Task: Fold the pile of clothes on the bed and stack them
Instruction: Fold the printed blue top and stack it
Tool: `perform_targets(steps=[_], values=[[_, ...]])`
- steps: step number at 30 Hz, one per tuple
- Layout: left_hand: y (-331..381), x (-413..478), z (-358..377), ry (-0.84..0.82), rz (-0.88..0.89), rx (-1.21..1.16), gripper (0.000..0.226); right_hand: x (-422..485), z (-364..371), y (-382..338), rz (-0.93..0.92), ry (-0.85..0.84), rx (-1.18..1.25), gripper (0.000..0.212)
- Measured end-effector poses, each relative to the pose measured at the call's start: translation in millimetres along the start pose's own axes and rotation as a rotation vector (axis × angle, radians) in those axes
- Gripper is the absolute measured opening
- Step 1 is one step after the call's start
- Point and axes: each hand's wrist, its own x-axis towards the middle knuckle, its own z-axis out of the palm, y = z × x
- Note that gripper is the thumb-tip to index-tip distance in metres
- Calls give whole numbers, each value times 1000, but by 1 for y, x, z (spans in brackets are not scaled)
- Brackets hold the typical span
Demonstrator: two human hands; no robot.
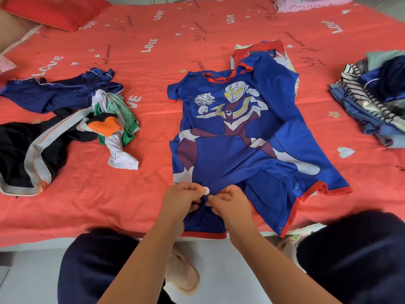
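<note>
We see a blue short-sleeved shirt [230,137] with red trim and a printed hero figure lying face up in the middle of the frame. It is spread on the bed [153,62], whose coral-red sheet carries white "LOVE" lettering. The shirt's right side is rumpled and folded over itself.

At lower centre our left hand [182,200] and right hand [230,205] sit close together. Both have curled fingers pinching the shirt's fabric near its bottom hem. A small white round piece [206,190] shows just between them (button or tag, we cannot tell).

At the left of the frame lies a loose heap of unfolded clothes [65,119]: navy satin, black with a grey band, and a green, white and orange piece. Just behind the shirt's collar rests a folded red and white garment [260,52]. At the right edge sits a pile of striped and denim clothes [368,102].

A red pillow [54,9] lies in the upper left. A beige slipper [184,273] shows on the floor at the bottom, between our dark trouser legs.
</note>
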Motion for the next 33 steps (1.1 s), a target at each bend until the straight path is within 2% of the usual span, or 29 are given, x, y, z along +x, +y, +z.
perform_targets(steps=[2,4,9,12,16,18,20,22,23,26,27,29,31,33], values=[[0,3,-1,24,-90,-139,14,0,-6,0,-31,-11,-115,20],[-3,10,-5,127,-51,-145,11,-3,-17,-2,-76,-2,-241,19],[-11,25,-1,371,239,241,10,3,-69,-12,-346,140,-460,25],[-15,35,5,422,231,260,14,14,-111,-18,-432,263,-645,21],[-16,40,12,515,277,313,11,33,-161,-22,-547,455,-966,28],[-16,32,17,564,454,388,7,39,-173,-22,-489,419,-1149,33],[-15,20,25,570,740,503,17,43,-178,-23,-376,331,-1326,40],[-20,9,40,438,925,571,23,46,-181,-25,-356,278,-1364,36],[-23,3,51,334,931,579,21,46,-182,-27,-384,274,-1292,32],[-36,-7,83,90,721,572,12,38,-186,-39,-501,305,-943,19],[-41,-7,92,57,605,540,10,35,-188,-44,-504,284,-813,18],[-47,-4,107,20,258,319,16,28,-194,-53,-429,190,-574,18],[-48,-4,119,-13,-11,12,19,29,-203,-50,-343,136,-598,15],[-51,-4,129,15,-53,-58,19,30,-211,-37,-369,206,-892,18]])
